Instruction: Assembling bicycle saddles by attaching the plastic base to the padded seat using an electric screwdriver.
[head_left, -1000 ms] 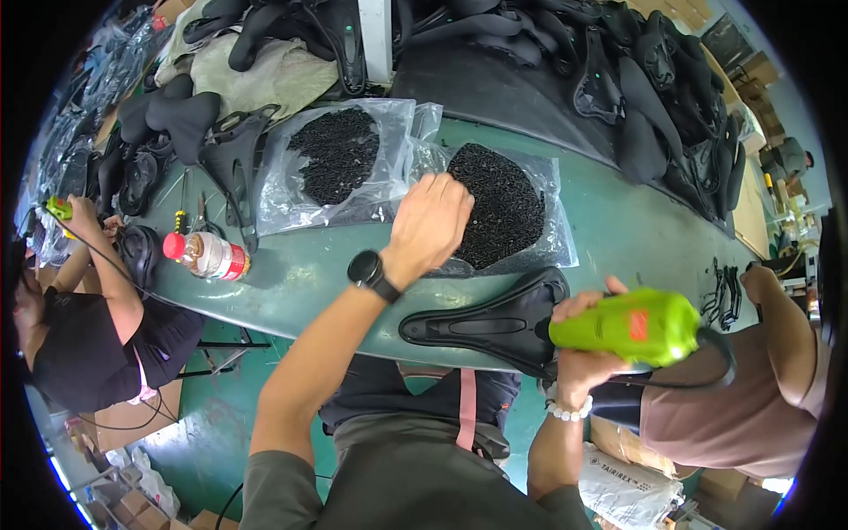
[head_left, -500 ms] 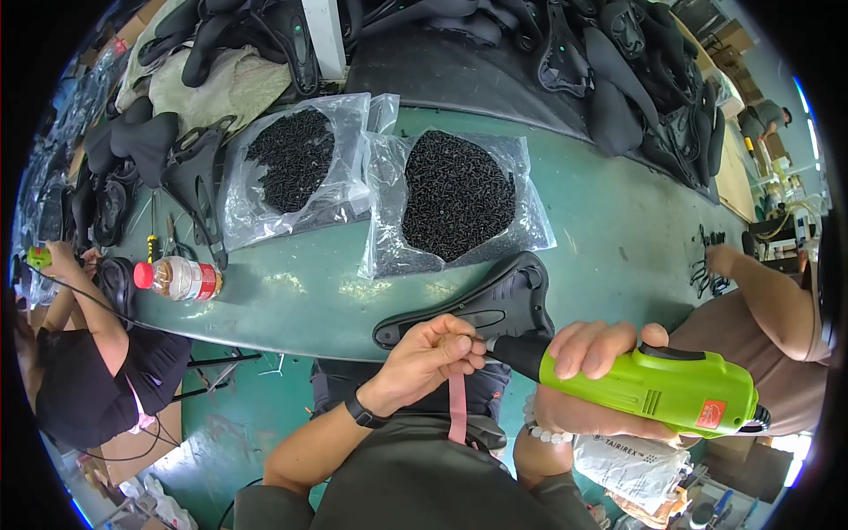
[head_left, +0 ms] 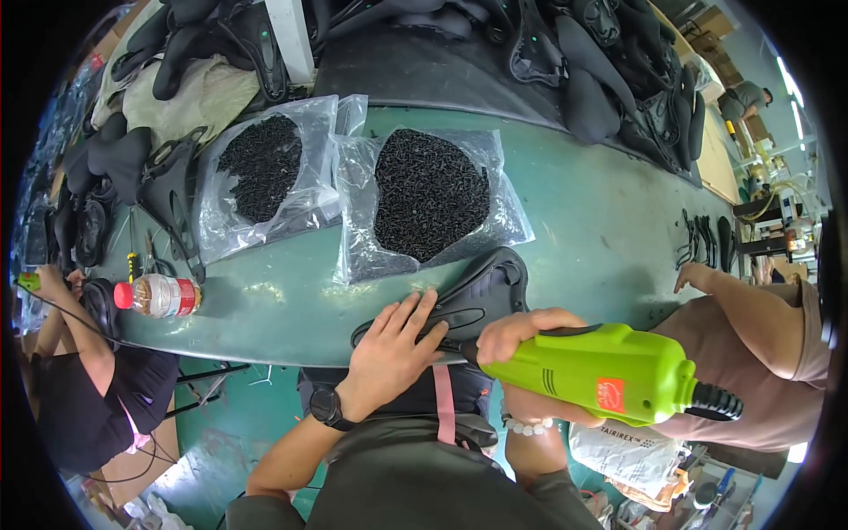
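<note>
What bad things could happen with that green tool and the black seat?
1. The left hand presses on the black plastic bicycle saddle right beside the tip of the bright green electric screwdriver, so a slip might jab a finger.
2. The saddle sits at the green table's edge, so a push could tip it off.
3. The right hand grips only the tool's front, so it might twist.

- Green table [head_left: 601, 221]: landmark.
- Two clear bags of black screws [head_left: 428, 190], mid-table.
- Plastic bottle [head_left: 159, 294], red cap, lying at table's left edge.
- Black saddles [head_left: 609, 79], heaped along far edge.
</note>
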Demonstrator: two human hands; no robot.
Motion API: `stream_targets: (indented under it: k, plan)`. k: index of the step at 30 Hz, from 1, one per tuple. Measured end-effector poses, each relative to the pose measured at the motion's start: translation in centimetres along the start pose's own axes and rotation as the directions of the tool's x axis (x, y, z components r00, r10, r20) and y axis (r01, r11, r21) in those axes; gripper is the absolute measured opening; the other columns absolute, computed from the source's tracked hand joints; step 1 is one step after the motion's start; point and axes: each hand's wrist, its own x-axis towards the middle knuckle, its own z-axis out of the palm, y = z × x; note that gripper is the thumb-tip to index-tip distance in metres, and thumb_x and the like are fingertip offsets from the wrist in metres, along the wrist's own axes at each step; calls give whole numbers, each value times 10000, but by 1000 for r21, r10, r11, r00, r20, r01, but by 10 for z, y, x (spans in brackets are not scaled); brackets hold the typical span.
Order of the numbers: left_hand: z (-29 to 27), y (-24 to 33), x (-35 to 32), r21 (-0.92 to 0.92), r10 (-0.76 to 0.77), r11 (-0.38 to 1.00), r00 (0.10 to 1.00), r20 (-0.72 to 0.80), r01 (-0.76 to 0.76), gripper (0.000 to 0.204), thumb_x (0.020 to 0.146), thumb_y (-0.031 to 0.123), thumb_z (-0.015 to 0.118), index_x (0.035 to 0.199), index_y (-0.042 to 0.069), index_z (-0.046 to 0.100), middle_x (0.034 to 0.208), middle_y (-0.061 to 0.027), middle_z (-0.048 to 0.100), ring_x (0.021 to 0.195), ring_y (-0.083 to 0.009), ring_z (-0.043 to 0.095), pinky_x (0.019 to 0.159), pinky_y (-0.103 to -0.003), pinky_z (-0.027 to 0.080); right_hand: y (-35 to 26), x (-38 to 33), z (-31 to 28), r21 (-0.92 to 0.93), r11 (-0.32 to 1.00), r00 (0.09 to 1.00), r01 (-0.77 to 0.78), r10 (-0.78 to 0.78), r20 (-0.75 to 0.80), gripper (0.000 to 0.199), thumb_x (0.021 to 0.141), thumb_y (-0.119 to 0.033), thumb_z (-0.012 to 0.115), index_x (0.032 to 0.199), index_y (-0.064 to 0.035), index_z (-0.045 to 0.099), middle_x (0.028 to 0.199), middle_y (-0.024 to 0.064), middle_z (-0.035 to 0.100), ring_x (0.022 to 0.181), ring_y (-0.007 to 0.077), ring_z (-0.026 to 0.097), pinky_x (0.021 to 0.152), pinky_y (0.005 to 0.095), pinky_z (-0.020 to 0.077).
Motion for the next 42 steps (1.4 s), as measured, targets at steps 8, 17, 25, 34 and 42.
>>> stream_targets:
  k: [8,17,25,34,42]
  plan:
    - [0,-5,-3,63,60,996,998,12,-61,425,800,278,690,1186,111,632,1429,-166,456,1213,-314,503,988,-415,422,2,-4,-7,-153,964,954,-218,244,173,507,794,-316,739,1116,36,566,916,149,661,864,244,657,791,355,523]
    - [19,-5,-15,-523,-84,847,996,39,92,645,880,167,637,1445,29,357,1333,-149,503,1273,-250,454,1039,-369,373,30,-3,-4,-554,815,958,170,-5,287,769,662,-423,792,1246,6,534,1056,148,636,977,313,637,803,399,481]
    - [-8,-25,-18,-1,-58,998,987,149,59,650,772,353,795,1313,70,570,1056,-227,667,894,-378,653,762,-429,525,-44,-5,-16,237,970,997,50,-61,39,749,941,-631,449,1266,42,495,831,69,581,663,137,561,636,292,471]
    - [31,71,159,-384,372,879,912,175,-284,533,853,299,672,1278,16,519,1135,-218,580,999,-377,590,828,-445,477,-66,-48,-71,497,864,997,-83,74,39,890,877,-755,382,1310,22,389,844,117,570,632,168,558,587,292,470]
    - [53,96,241,-90,260,962,965,27,-257,603,818,150,727,1340,-18,475,1340,-236,501,1275,-387,440,1076,-442,354,-72,-60,-105,528,848,991,55,17,-130,747,974,-638,323,1306,17,458,789,78,580,600,137,577,585,261,475]
